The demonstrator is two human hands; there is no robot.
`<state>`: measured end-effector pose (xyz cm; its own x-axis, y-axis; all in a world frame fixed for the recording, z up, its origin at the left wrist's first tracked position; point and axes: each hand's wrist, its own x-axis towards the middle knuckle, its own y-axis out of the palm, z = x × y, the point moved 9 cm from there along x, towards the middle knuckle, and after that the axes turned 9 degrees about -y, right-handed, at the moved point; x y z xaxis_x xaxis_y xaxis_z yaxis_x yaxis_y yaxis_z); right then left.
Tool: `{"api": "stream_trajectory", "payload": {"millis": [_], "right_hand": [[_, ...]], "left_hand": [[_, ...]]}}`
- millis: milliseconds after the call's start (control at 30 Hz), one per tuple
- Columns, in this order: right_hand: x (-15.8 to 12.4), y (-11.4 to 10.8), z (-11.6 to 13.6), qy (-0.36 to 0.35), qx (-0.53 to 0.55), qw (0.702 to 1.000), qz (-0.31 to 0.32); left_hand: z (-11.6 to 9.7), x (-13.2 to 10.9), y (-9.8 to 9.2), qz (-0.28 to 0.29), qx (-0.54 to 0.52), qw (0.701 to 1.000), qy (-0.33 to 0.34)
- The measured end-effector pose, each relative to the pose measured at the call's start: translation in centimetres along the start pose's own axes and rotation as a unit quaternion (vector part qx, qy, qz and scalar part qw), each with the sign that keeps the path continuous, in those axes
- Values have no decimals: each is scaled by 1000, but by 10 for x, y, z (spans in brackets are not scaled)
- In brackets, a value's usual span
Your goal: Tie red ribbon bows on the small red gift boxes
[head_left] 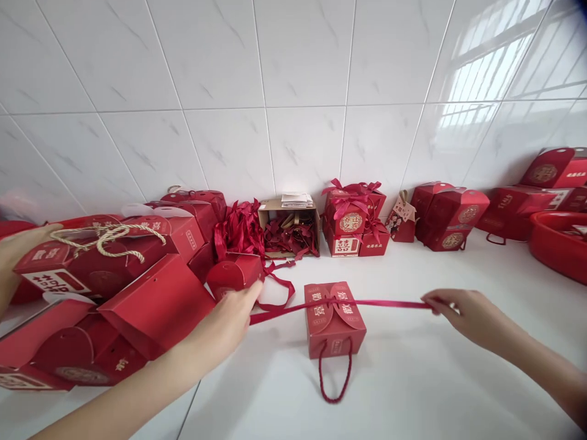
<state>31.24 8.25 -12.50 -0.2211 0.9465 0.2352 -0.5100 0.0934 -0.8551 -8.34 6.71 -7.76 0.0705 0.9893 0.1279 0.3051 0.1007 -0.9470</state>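
A small red gift box [334,319] with a red cord handle stands on the white tiled floor in front of me. A dark red ribbon [380,303] is stretched level across its top. My left hand [229,321] pinches the ribbon's left end, just left of the box. My right hand [463,311] pinches the right end, well to the right of the box. Both hands are closed on the ribbon. A loose loop of ribbon [280,287] trails behind my left hand.
A heap of red boxes [114,275] lies at the left. By the wall are a ribbon pile [238,229], an open carton [290,229] of ribbons, bow-tied boxes [353,220] and more boxes [447,217]. A red basin [559,244] sits at far right. Another hand [16,250] shows at the left edge.
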Motion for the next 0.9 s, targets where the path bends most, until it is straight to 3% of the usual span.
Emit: {"api": "stream_trajectory", "payload": {"millis": [67, 167, 300, 400, 500, 567, 700, 800, 900], "right_hand": [[-12, 23, -17, 21, 39, 996, 75], [-11, 27, -8, 29, 78, 995, 49], [10, 22, 46, -16, 129, 991, 1], [23, 33, 100, -121, 180, 975, 42], [27, 53, 128, -154, 222, 957, 105], [28, 65, 132, -139, 260, 946, 134], [29, 79, 122, -61, 354, 924, 127], [27, 89, 112, 4, 395, 907, 148], [31, 89, 110, -8, 373, 912, 170]], "left_hand": [[9, -2, 19, 24, 5, 1000, 11], [-9, 1, 22, -13, -10, 998, 67], [-44, 11, 14, -28, -173, 983, 58], [-65, 13, 20, 2, -272, 961, 50], [-76, 12, 29, 11, -284, 957, 61], [-77, 11, 34, 11, -287, 956, 57], [-63, 15, 44, 11, -328, 945, -12], [-54, 19, 60, 88, -380, 918, -69], [-54, 19, 73, 181, -397, 897, -73]]}}
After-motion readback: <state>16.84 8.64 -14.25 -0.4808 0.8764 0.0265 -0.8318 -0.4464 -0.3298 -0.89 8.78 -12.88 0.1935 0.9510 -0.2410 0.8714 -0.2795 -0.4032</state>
